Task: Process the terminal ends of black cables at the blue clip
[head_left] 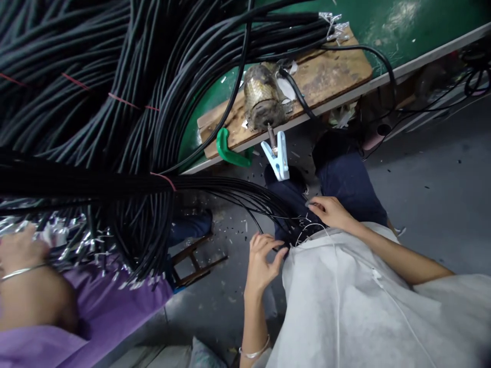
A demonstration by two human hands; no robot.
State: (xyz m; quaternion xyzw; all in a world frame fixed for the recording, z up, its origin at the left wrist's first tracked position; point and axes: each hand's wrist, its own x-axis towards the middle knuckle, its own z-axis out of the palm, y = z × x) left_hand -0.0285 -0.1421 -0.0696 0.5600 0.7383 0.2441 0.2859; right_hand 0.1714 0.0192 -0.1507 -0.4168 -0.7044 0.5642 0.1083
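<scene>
A bundle of thin black cables [238, 186] runs from the left across to my lap, where its ends show thin white wires. Beside those ends is my left hand [264, 259], its thumb and fingers curved but apart; I make out nothing held between them. On the far side of the ends, my right hand [333, 212] is closed, finger and thumb pinching a small dark grey piece too small to name. In front of my hands, a light blue clothes peg [278, 157] is clipped on a metal rod that sticks out from a tape-wrapped cylinder [263, 97].
A wooden board [330, 76] lies on the green table [387, 25], with a green clamp [232, 148] at its edge. Big bundles of black cable [76, 46] cover the left side. A co-worker's hand [23, 250] and purple clothing [115, 291] are at lower left. Scraps litter the floor.
</scene>
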